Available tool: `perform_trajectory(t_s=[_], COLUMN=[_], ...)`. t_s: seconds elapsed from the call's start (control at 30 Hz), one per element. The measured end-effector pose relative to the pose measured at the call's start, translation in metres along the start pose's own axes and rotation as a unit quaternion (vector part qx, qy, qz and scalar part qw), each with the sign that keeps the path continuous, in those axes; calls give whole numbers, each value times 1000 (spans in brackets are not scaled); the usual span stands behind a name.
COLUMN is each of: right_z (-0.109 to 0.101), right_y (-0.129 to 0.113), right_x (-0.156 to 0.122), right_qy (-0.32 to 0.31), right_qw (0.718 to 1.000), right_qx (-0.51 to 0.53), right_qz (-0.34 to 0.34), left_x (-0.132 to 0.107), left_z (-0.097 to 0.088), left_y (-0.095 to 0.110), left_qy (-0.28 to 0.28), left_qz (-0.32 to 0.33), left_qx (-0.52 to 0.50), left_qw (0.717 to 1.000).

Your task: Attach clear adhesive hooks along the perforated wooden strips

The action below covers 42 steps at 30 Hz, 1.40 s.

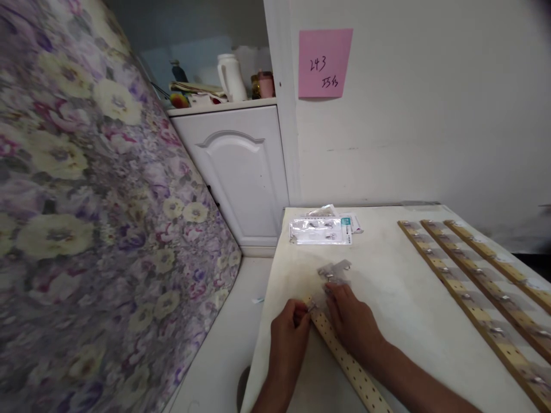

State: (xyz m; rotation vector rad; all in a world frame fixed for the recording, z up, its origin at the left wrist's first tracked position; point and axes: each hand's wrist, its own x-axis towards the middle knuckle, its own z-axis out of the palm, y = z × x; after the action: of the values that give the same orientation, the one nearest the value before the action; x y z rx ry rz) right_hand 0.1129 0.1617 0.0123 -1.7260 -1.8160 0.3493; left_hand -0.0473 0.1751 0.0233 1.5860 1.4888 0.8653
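A pale strip (357, 370) with rows of holes lies slantwise on the table. My left hand (289, 332) is closed at its far end, thumb and finger pinched by a small shiny piece (310, 308) on the strip. Just right of the strip, my right hand (353, 318) reaches forward with its fingers together. Its fingertips touch the near edge of a small pile of clear plates with metal bits (334, 271); what they pinch is too small to make out.
Several flat clear packets (321, 230) lie at the table's back left. Three wooden strips (467, 298) bearing clear plates and metal fittings run along the right side. A floral curtain (107, 229) hangs left of the table, and a white cabinet (241, 178) stands behind.
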Motion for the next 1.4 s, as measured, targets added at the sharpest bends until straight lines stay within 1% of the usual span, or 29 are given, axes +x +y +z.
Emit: perform_trajectory(t_s=[0.07, 0.17, 0.3, 0.37, 0.47, 0.53, 0.7, 0.83, 0.93, 1.07, 1.2, 1.4], right_z=[-8, -14, -10, -6, -1, 1, 4, 3, 4, 6, 4, 2], right_y=[-4, -11, -16, -17, -17, -17, -17, -17, -16, -16, -17, -19], right_x=[0, -2, -4, -6, -8, -9, -11, -11, -11, -11, -10, -10], right_qy=[6, 18, -20, -35, -37, -32, -26, -38, -34, -27, -32, -43], right_qw=[1000, 999, 998, 997, 995, 994, 993, 993, 994, 995, 995, 995], right_qx=[-25, -9, -5, -8, 6, 18, 19, 17, 6, 3, 2, -15], right_qz=[-15, -49, -65, -68, -91, -107, -110, -114, -107, -97, -91, -83], left_x=[-1, 0, 0, -2, -11, -18, -30, -30, -29, -30, -29, -27], left_z=[0, -1, -7, -12, -15, -15, -10, -7, -5, -2, 0, -2], left_y=[0, -1, -2, -1, 1, 1, 0, -1, -1, -2, -1, 1], left_qy=[4, 4, 16, 18, 9, -3, -44, -71, -78, -70, -63, -74], left_qz=[4, 2, 1, 17, 67, 84, 48, 25, 27, 35, 38, 33], left_qx=[4, 5, 13, 34, 93, 146, 280, 338, 351, 355, 359, 362], left_qw=[1000, 1000, 1000, 999, 993, 986, 958, 938, 933, 931, 930, 929])
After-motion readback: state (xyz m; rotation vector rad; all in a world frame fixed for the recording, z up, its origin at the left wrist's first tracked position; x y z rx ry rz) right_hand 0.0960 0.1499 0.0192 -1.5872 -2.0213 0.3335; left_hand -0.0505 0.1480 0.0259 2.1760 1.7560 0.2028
